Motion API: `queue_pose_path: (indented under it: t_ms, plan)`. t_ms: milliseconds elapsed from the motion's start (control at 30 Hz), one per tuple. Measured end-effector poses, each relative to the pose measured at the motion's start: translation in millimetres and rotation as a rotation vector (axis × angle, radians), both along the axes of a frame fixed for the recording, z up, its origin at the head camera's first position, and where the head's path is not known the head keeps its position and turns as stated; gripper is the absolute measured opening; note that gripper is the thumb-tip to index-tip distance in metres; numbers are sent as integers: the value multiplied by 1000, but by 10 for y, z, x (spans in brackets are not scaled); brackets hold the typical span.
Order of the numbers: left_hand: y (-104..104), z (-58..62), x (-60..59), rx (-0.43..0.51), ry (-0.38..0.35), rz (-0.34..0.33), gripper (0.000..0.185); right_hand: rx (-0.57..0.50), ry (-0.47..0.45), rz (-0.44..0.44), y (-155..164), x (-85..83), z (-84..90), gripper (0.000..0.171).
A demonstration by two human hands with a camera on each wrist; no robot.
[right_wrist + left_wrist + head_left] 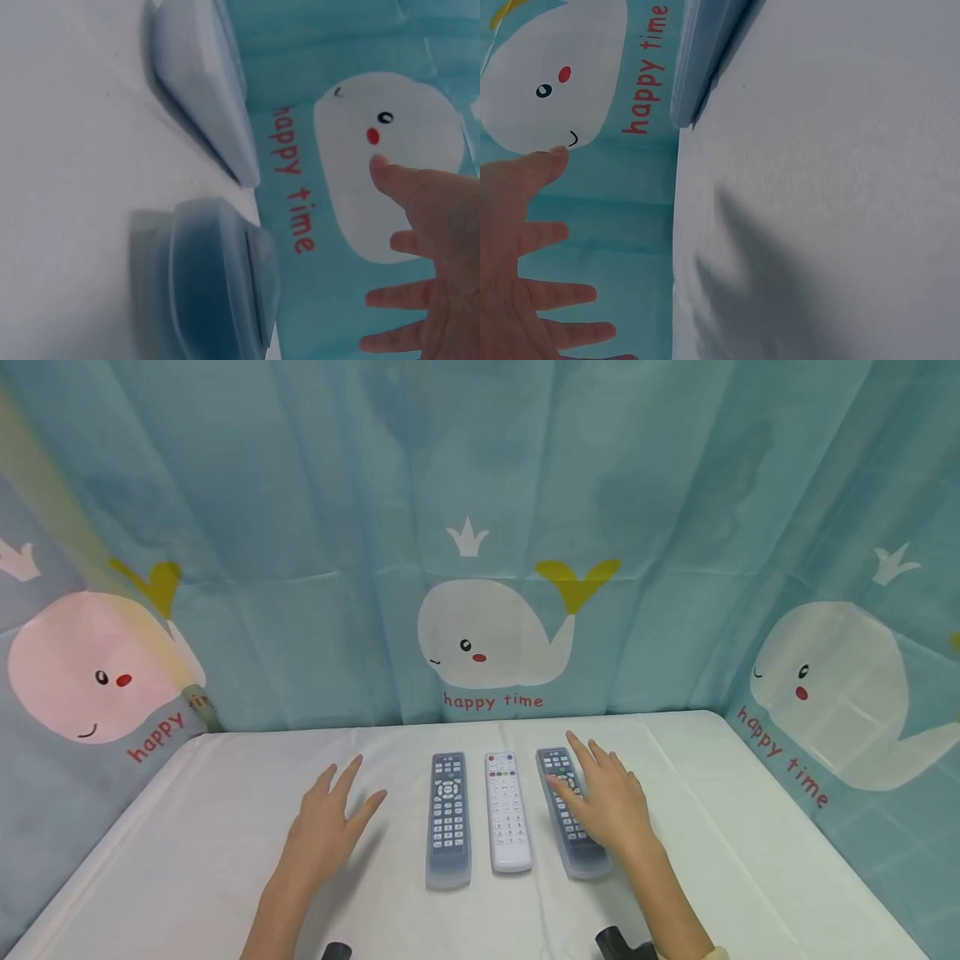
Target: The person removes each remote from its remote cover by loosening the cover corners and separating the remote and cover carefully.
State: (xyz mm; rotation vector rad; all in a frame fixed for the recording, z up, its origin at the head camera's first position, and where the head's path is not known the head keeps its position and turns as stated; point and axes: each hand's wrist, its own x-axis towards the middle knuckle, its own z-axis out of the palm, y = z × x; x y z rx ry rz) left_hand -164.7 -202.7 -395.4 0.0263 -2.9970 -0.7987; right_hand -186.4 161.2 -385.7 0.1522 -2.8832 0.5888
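Three remote controls lie side by side on the white table. The left one is a dark remote in a clear sleeve, the middle one a white remote, and the right one another dark remote, tilted slightly. My right hand hovers over the right dark remote with fingers spread, covering part of its buttons; in the right wrist view that hand is apart from the remotes. To the left of the left dark remote, my left hand hangs above the table, fingers spread and holding nothing.
A white cloth covers the table. Behind it and at both sides hangs a blue-green curtain printed with whales and "happy time". Black wrist-mount parts show at the bottom edge.
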Motion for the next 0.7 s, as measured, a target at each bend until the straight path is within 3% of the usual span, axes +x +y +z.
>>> queue_pose_path:
  t_ms: [700]
  plan:
    - [260,76,-100,127,38,-6,70,-124,51,49,-406,-51,49,75]
